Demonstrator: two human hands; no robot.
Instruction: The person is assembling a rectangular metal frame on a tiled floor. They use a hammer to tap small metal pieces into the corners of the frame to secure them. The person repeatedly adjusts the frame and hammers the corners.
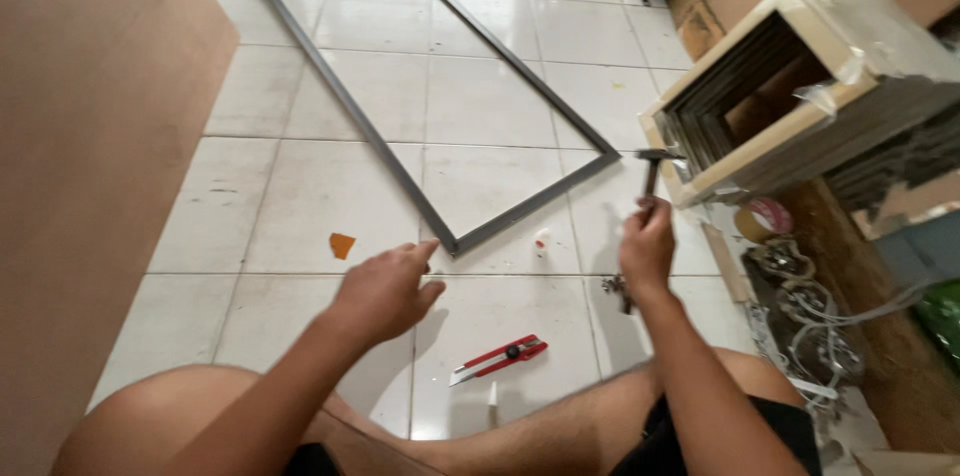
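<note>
While the person sits on a white tiled floor (330, 186) with bare knees drawn up, the right hand (647, 241) is closed in a fist around the handle of a small hammer (655, 164), whose dark head is raised just beside the far right corner of a grey rectangular frame (400, 166). That frame lies flat on the tiles, running away from the person at a slant — its near corner sits just in front of the left hand (385, 286). The left hand is loosely curled and holds nothing, its fingertips touching or all but touching that near corner; which of the two cannot be told. A red utility knife (497, 358) lies on the tile between the two forearms, well apart from the frame. To the right stands a stack of frames (790, 86) wrapped in pale film, close to the hammer head. A brown board (90, 156) fills the left edge, and a small orange scrap (342, 245) lies on the tiles left of the frame's near corner — beside the left hand.
</note>
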